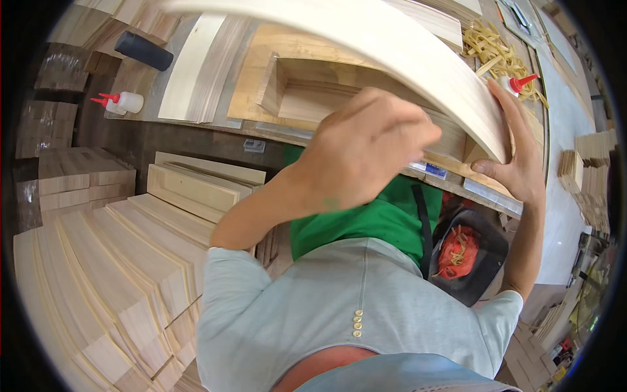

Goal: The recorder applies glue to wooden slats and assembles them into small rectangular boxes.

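Observation:
My right hand (519, 153) grips the near right end of a long pale wooden board (392, 49), thumb below and fingers along its outer edge. The board is raised and tilted above the worktable, its far end reaching the top of the view. Below it lies a shallow wooden box (313, 81), open on top, on a yellowish wooden panel (255, 72). My left hand (372, 147) is closed over the box's near side, slightly blurred by motion. Whatever its fingers may hold is hidden.
Tan bands (493, 52) lie piled at the back right, near a red-tipped white bottle (516, 85). Thin boards (202, 68), a black cylinder (144, 51) and a second white bottle (127, 102) are at left. Wooden boxes (104, 261) are stacked lower left; a black bin (480, 281) stands beside me.

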`<action>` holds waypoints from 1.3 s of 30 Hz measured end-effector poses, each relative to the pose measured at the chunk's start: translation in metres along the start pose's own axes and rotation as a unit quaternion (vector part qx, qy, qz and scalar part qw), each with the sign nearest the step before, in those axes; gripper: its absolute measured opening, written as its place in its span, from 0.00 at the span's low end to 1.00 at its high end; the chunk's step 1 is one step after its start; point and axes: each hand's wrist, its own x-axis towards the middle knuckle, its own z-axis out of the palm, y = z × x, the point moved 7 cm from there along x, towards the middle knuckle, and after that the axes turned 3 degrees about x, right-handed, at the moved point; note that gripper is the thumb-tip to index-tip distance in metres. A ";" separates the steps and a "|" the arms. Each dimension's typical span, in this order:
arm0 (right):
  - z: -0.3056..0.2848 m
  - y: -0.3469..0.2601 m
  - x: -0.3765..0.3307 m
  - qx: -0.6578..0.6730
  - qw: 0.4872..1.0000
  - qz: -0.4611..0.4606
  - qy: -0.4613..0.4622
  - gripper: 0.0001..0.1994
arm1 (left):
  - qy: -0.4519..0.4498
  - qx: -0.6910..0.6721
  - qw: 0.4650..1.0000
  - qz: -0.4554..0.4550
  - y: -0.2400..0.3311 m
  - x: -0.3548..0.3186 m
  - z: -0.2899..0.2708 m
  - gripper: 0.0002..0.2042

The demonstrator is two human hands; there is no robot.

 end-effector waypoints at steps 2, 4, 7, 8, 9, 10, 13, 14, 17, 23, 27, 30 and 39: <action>-0.009 0.004 -0.012 -0.135 0.991 -0.003 0.022 0.51 | -0.026 0.114 0.993 0.015 0.013 0.011 -0.020 0.32; -0.009 0.006 -0.021 -0.157 0.988 0.007 0.012 0.50 | -0.105 0.270 0.957 -0.007 0.004 0.030 -0.028 0.38; -0.001 0.011 -0.024 -0.190 0.981 -0.020 -0.025 0.48 | -0.243 0.263 0.932 -0.055 -0.048 0.033 -0.027 0.45; 0.002 0.012 -0.021 -0.214 0.976 -0.045 -0.020 0.49 | -0.262 0.238 0.932 -0.074 -0.058 0.030 -0.024 0.45; 0.007 0.014 -0.017 -0.212 0.975 -0.056 -0.023 0.49 | -0.285 0.216 0.929 -0.093 -0.063 0.025 -0.019 0.45; 0.009 0.017 -0.018 -0.197 0.979 -0.055 -0.028 0.48 | -0.302 0.167 0.928 -0.140 -0.066 0.025 -0.014 0.45; 0.007 0.034 -0.025 -0.186 0.980 -0.074 -0.005 0.50 | -0.316 0.130 0.922 -0.183 -0.076 0.020 -0.003 0.46; -0.002 0.044 -0.032 -0.191 0.980 -0.059 0.000 0.50 | -0.303 0.152 0.920 -0.195 -0.084 0.018 -0.003 0.46; -0.031 0.078 -0.058 -0.148 0.988 0.017 0.039 0.53 | -0.284 0.127 0.922 -0.230 -0.100 0.014 -0.003 0.46; -0.016 0.105 -0.069 -0.049 0.997 0.062 0.006 0.59 | -0.295 0.106 0.928 -0.201 -0.101 0.016 0.018 0.46; -0.012 0.107 -0.064 -0.043 0.998 0.045 -0.002 0.55 | -0.301 0.105 0.928 -0.192 -0.100 0.016 0.028 0.46; -0.011 0.105 -0.060 -0.034 0.999 0.036 -0.001 0.59 | -0.299 0.108 0.927 -0.201 -0.102 0.016 0.030 0.46; -0.001 0.111 -0.052 -0.039 0.998 0.053 -0.007 0.55 | -0.303 0.119 0.922 -0.208 -0.108 0.012 0.032 0.47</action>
